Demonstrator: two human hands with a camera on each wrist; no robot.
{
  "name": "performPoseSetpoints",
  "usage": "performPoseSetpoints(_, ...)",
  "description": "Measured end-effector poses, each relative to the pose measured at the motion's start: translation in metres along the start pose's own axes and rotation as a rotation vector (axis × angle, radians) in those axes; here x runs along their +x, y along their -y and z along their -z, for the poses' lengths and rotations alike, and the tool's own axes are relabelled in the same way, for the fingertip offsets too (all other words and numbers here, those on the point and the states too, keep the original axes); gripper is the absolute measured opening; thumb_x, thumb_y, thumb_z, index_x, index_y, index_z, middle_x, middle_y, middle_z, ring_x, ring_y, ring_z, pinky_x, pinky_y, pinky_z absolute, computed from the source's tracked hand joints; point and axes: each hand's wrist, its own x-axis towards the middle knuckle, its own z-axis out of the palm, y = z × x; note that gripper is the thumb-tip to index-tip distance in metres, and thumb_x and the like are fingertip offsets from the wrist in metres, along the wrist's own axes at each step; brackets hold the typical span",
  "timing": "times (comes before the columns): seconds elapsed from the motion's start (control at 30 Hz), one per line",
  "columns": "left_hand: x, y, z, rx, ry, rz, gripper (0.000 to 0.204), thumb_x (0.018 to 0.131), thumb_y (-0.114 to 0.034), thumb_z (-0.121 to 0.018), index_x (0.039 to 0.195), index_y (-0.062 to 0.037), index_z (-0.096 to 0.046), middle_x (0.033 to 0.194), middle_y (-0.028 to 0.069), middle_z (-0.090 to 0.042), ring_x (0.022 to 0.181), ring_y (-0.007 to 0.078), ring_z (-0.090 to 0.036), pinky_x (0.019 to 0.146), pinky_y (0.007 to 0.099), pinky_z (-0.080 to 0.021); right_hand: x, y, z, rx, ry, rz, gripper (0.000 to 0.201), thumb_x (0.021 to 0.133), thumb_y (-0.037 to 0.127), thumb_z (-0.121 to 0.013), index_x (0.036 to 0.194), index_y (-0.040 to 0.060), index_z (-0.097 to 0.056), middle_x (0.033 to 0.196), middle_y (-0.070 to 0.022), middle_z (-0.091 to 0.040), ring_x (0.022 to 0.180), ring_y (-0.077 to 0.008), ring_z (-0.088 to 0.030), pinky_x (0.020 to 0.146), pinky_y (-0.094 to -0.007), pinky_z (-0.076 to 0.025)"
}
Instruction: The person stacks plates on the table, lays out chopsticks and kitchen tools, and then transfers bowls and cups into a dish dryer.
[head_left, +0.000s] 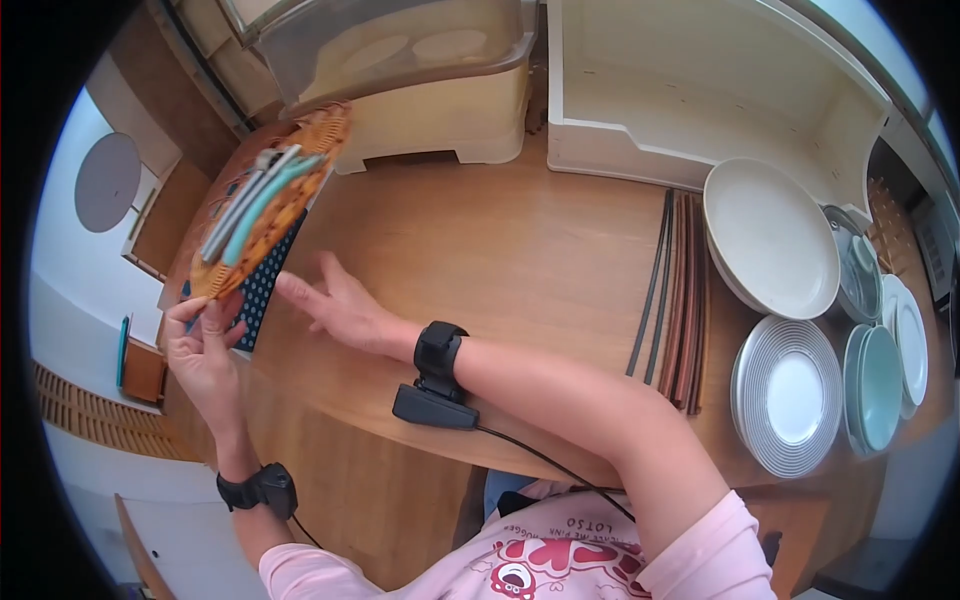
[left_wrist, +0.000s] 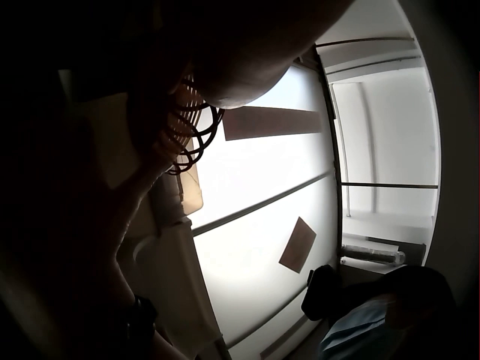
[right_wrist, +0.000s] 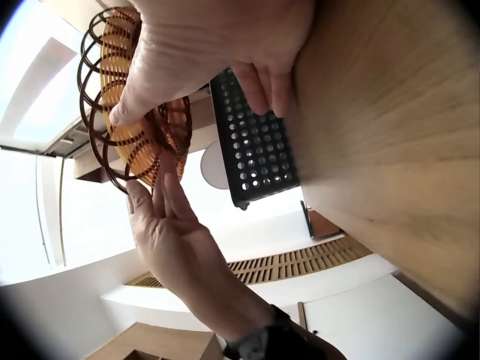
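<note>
In the head view, a wicker basket [head_left: 275, 228] is held up tilted at ten o'clock, above the left end of the wooden table [head_left: 500, 250]. Inside it lie slim grey pieces [head_left: 247, 200] and a teal piece [head_left: 262, 206], side by side; motion blur hides what exactly they are. The left hand [head_left: 205, 350], just below nine o'clock, pinches the basket's near rim between thumb and fingers. The right hand [head_left: 350, 308], at nine o'clock, is spread with fingers extended and grips nothing; whether its fingertips touch anything cannot be told.

Partly behind the wicker basket is a dark perforated basket [head_left: 268, 285], its contents hidden. At eleven o'clock stands a cream box [head_left: 440, 120] with a see-through lid [head_left: 480, 40], two pale round shapes [head_left: 450, 45] showing through. A white open-fronted bin [head_left: 640, 100] sits between one and two.

The right wrist view adds the wicker basket's dark looped rim and the perforated basket's rows of round holes, but not the pieces inside. The left wrist view is mostly shadow; it shows a few rim loops against a bright panel [left_wrist: 255, 187], which the head view lacks.
</note>
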Motion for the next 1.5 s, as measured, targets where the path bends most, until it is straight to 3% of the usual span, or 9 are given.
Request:
performPoseSetpoints(0.3,-0.026,0.008,-0.026,-0.107,0.134,0.098,0.016,0.097,-0.018,-0.054,0.099,-0.0035,-0.048,0.098,0.0116,-0.066,0.089,0.0178,-0.068,0.067,0.0229,-0.055,0.004,0.009,0.012,0.326,0.001,-0.133,0.090,0.080,0.065,-0.061,0.132,-0.0007,-0.026,0.119,-0.0189,-0.048,0.101,-0.0258,-0.057,0.089,-0.0384,-0.049)
performPoseSetpoints(0.57,-0.044,0.034,-0.036,-0.129,0.204,0.100,0.008,0.097,-0.013,-0.053,0.097,-0.0051,-0.050,0.094,0.0046,-0.065,0.084,0.0116,-0.066,0.066,0.0221,-0.054,0.007,0.010,0.017,0.587,0.008,-0.117,0.063,0.082,0.056,-0.063,0.123,0.0089,-0.049,0.115,-0.0115,-0.058,0.106,-0.0226,-0.058,0.093,-0.0397,-0.046)
performPoseSetpoints(0.73,-0.040,0.020,-0.032,0.316,0.251,-0.097,0.021,0.096,-0.022,-0.057,0.090,-0.0022,-0.054,0.062,-0.0003,-0.058,0.061,0.0045,-0.058,0.054,0.0196,-0.042,0.008,0.008,0.020,0.628,0.002,-0.160,0.046,0.085,0.041,-0.059,0.117,0.0086,-0.052,0.112,-0.0097,-0.059,0.102,-0.0222,-0.058,0.093,-0.0396,-0.044)
performPoseSetpoints(0.83,-0.032,0.010,-0.027,0.292,0.242,-0.007,0.030,0.095,-0.027,-0.059,0.082,-0.0010,-0.055,0.051,0.0002,-0.049,0.051,0.0045,-0.049,0.048,0.0224,-0.035,0.009,0.007,0.020,0.640,-0.005,-0.177,0.045,0.085,0.039,-0.059,0.117,0.0085,-0.052,0.111,-0.0098,-0.058,0.103,-0.0223,-0.056,0.094,-0.0392,-0.042)
performPoseSetpoints(1.03,0.001,-0.008,-0.033,0.621,0.132,-0.207,0.029,0.092,-0.026,-0.061,0.078,-0.0006,-0.059,0.049,0.0032,-0.046,0.047,0.0066,-0.046,0.047,0.0246,-0.036,0.006,0.007,0.022,0.644,0.041,-0.185,0.042,0.085,0.035,-0.057,0.117,0.0090,-0.053,0.111,-0.0087,-0.058,0.105,-0.0232,-0.054,0.095,-0.0382,-0.040)
performPoseSetpoints(1.17,0.031,0.004,-0.043,0.703,0.265,-0.379,0.032,0.088,-0.029,-0.066,0.092,0.0021,-0.061,0.080,0.0141,-0.063,0.067,0.0196,-0.058,0.063,0.0318,-0.045,0.007,0.006,0.022,0.621,0.030,-0.189,0.040,0.085,0.034,-0.056,0.117,0.0088,-0.054,0.111,-0.0079,-0.058,0.103,-0.0228,-0.055,0.093,-0.0377,-0.041)
performPoseSetpoints(1.2,0.038,0.005,-0.046,0.769,0.369,-0.271,0.042,0.087,-0.033,-0.066,0.107,0.0031,-0.060,0.100,0.0202,-0.064,0.085,0.0268,-0.062,0.075,0.0345,-0.048,0.009,0.004,0.023,0.611,0.043,-0.185,0.040,0.086,0.034,-0.056,0.116,0.0090,-0.054,0.110,-0.0076,-0.058,0.101,-0.0224,-0.056,0.092,-0.0373,-0.042)
performPoseSetpoints(1.33,0.073,0.032,-0.061,0.630,0.716,0.063,0.061,0.087,-0.039,-0.063,0.127,0.0051,-0.049,0.113,0.0227,-0.063,0.102,0.0266,-0.063,0.088,0.0321,-0.048,0.010,0.003,0.021,0.604,0.002,-0.169,0.036,0.086,0.032,-0.055,0.115,0.0095,-0.054,0.109,-0.0070,-0.059,0.098,-0.0218,-0.058,0.090,-0.0369,-0.044)
performPoseSetpoints(1.5,0.093,0.029,-0.070,0.630,0.872,0.145,0.060,0.086,-0.034,-0.063,0.129,0.0048,-0.048,0.112,0.0212,-0.063,0.102,0.0237,-0.062,0.086,0.0314,-0.048,0.013,-0.001,0.020,0.606,0.000,-0.177,0.036,0.086,0.030,-0.056,0.115,0.0090,-0.053,0.109,-0.0082,-0.060,0.099,-0.0226,-0.058,0.091,-0.0382,-0.044)
